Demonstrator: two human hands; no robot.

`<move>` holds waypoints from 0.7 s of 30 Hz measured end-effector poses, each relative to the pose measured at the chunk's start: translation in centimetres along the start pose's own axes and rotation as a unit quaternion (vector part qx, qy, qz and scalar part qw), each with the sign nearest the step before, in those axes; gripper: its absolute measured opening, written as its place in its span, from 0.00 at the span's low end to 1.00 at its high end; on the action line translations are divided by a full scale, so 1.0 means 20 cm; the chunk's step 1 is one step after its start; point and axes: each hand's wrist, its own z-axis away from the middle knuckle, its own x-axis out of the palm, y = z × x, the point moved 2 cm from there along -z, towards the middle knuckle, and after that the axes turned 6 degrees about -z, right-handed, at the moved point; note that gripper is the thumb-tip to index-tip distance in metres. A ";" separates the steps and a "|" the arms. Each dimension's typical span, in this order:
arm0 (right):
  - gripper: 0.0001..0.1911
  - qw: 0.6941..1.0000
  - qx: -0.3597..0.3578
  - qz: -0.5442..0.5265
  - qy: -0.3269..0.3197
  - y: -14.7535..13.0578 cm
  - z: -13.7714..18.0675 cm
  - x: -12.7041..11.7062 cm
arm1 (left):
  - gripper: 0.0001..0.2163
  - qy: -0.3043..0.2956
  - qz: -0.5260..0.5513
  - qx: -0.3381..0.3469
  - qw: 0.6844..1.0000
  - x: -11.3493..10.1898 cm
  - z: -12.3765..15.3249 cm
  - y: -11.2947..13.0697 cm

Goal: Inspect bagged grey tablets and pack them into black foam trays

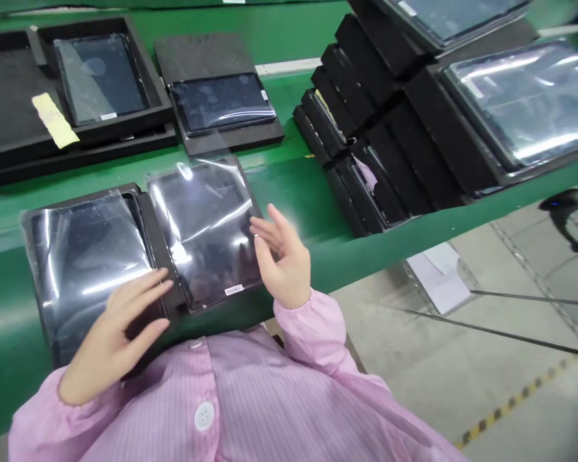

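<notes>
A black foam tray lies on the green bench in front of me, holding two dark tablets under clear plastic film. My left hand hovers over the near edge of the left tablet, fingers stretched out and holding nothing. Beside the right edge of the right tablet is my right hand, fingers apart and slightly blurred, empty. A small white label sits at that tablet's near corner.
Further back lie a black tray with a tablet and a yellow note, and a foam pad with another tablet. Stacked black trays with bagged tablets fill the right. The bench edge drops to a concrete floor.
</notes>
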 end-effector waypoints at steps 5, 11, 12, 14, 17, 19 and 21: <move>0.28 0.950 -0.017 0.312 -0.007 0.08 0.01 0.03 | 0.27 0.150 -0.131 -0.286 0.938 -0.16 0.19 -0.27; 0.25 0.960 0.017 0.278 0.025 0.13 -0.02 0.07 | 0.27 0.010 -0.225 -0.451 0.864 -0.14 0.23 -0.28; 0.22 0.969 0.025 0.244 0.028 0.14 -0.03 0.07 | 0.29 0.028 -0.235 -0.446 0.863 -0.13 0.21 -0.24; 0.14 0.982 0.027 0.187 0.017 0.14 -0.04 0.08 | 0.31 0.056 -0.224 -0.436 0.870 -0.11 0.18 -0.18; 0.15 0.982 0.005 0.191 0.013 0.11 -0.06 0.10 | 0.32 0.095 -0.187 -0.426 0.880 -0.09 0.16 -0.17; 0.25 0.966 0.014 0.258 0.025 0.09 -0.09 0.12 | 0.32 0.130 -0.158 -0.420 0.884 -0.08 0.18 -0.22; 0.30 0.948 0.046 0.314 0.016 0.08 -0.11 0.13 | 0.31 0.164 -0.129 -0.412 0.887 -0.07 0.19 -0.27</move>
